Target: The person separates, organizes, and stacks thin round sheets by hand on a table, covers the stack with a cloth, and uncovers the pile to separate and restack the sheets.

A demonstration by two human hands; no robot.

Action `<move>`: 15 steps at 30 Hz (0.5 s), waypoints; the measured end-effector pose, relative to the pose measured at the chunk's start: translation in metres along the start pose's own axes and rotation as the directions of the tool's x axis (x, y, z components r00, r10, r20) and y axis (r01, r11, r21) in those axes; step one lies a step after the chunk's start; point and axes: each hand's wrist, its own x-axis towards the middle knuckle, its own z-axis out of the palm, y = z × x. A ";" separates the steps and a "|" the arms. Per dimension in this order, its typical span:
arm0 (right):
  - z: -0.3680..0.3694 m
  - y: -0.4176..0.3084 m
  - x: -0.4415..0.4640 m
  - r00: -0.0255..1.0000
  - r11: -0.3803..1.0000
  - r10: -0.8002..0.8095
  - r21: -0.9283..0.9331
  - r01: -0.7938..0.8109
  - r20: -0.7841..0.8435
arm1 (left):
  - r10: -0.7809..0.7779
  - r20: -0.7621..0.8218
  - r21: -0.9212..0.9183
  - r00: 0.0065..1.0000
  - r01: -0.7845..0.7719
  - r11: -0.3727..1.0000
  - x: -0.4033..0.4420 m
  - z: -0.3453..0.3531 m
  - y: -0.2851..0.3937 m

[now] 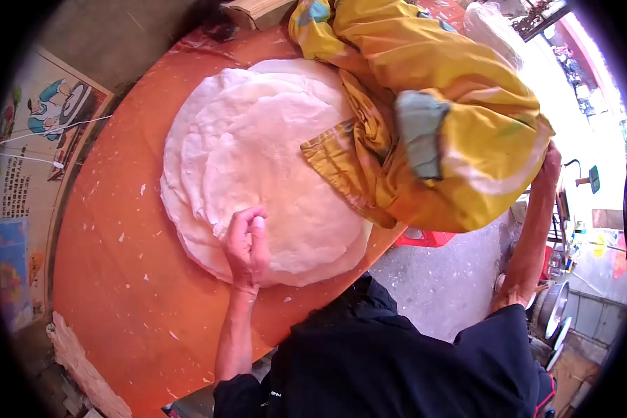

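A thick stack of round, pale flatbreads (258, 150) lies on the orange table in the head view, its edges wavy and layered. Over the near part of the stack is my left hand (247, 247), fingers curled in and thumb against them; whether anything is pinched there I cannot make out. A large yellow patterned cloth (467, 83) with a grey-blue patch covers the stack's right side and bulges beyond the table edge. At the far right of this cloth, my right hand (552, 161) grips its edge, with the fingers partly hidden behind the fabric.
The orange table (118, 279) has flour specks and a curved near edge. A printed poster (42, 153) hangs at left, with a white cord across it. Below the cloth is a red crate (425, 239) on the grey floor. Metal pans (554, 310) stand at right.
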 end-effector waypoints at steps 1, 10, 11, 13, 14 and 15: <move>-0.014 0.023 0.005 0.998 0.997 0.066 0.026 -0.066 0.007 | 0.004 0.058 0.005 0.998 -0.004 1.000 0.000 0.003 0.003; 0.003 0.040 0.015 0.995 0.965 -0.005 0.260 -0.020 0.096 | -0.065 0.167 -0.052 0.984 0.075 0.996 -0.025 0.010 0.004; 0.009 0.029 0.017 0.993 0.956 -0.047 0.294 0.015 0.104 | -0.057 0.157 -0.042 0.986 0.064 0.997 -0.023 0.011 0.007; 0.016 0.016 0.017 0.989 0.940 -0.083 0.340 0.038 0.119 | -0.054 0.153 -0.030 0.987 0.059 0.998 -0.014 0.019 0.016; 0.014 0.017 0.017 0.989 0.934 -0.076 0.357 0.024 0.130 | 0.068 0.194 0.081 0.979 -0.085 0.993 -0.004 0.029 0.020; 0.012 0.018 0.018 0.988 0.927 -0.068 0.374 0.010 0.142 | 0.182 0.245 0.184 0.952 -0.230 0.956 0.007 0.040 0.022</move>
